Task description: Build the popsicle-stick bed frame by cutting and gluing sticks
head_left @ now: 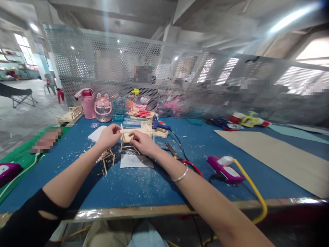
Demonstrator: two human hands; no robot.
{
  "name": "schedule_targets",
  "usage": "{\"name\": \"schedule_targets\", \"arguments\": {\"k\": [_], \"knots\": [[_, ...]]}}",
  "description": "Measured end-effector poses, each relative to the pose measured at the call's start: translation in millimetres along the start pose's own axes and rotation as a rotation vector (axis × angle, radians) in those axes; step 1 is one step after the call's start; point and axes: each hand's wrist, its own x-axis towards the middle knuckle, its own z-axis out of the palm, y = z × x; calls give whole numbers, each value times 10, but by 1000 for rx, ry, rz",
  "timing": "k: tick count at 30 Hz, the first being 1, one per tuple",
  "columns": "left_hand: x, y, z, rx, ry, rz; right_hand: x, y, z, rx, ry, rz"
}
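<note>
A small model (138, 130) built of pale wooden sticks stands between my hands. My left hand (110, 136) pinches the post at its left end. In front of it my right hand (144, 142) has its fingers curled and drawn together; what is between the fingertips is too small to make out. Loose wooden sticks (105, 160) lie below my left hand, and a white paper piece (136, 161) lies under the model's front. Just behind my right hand rests a blue glue gun (159, 125). Pliers (174, 151) with red handles lie to the right of that wrist.
A pink thermos (88, 104) and a pink-lidded bottle (103, 109) stand at the back left. To the right sits a purple device (226, 170) with a yellow cable. A beige board (277, 156) covers the right side. Perforated mesh (108, 65) closes off the table's back.
</note>
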Motion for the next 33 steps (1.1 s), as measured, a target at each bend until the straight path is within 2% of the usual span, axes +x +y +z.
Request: {"name": "schedule_targets", "arguments": {"k": [3, 5, 7, 12, 15, 20, 25, 27, 30, 32, 33], "knots": [[104, 17, 81, -79, 107, 1, 1, -21, 96, -63, 107, -28], [88, -7, 130, -152, 222, 24, -18, -17, 165, -58, 183, -12], [30, -52, 162, -205, 277, 80, -27, 8, 215, -5, 233, 27], [-70, -120, 185, -253, 84, 208, 20, 86, 284, 188, 230, 170], [-75, -96, 191, -159, 8, 230, 57, 101, 315, 168, 209, 212], [-72, -71, 176, -28, 34, 279, 72, 95, 323, -7, 230, 167], [-66, -98, 181, -116, -31, 294, 61, 62, 315, -79, 238, 170], [-78, -88, 190, -168, 17, 311, 53, 48, 313, -96, 258, 177], [-125, -32, 176, -247, 178, 301, 25, 50, 297, 50, 220, 142], [-166, 16, 145, -275, 245, 290, -2, 61, 270, 312, 127, 154], [-185, 36, 125, -260, 236, 302, -18, 66, 252, 461, 77, 182]]}}
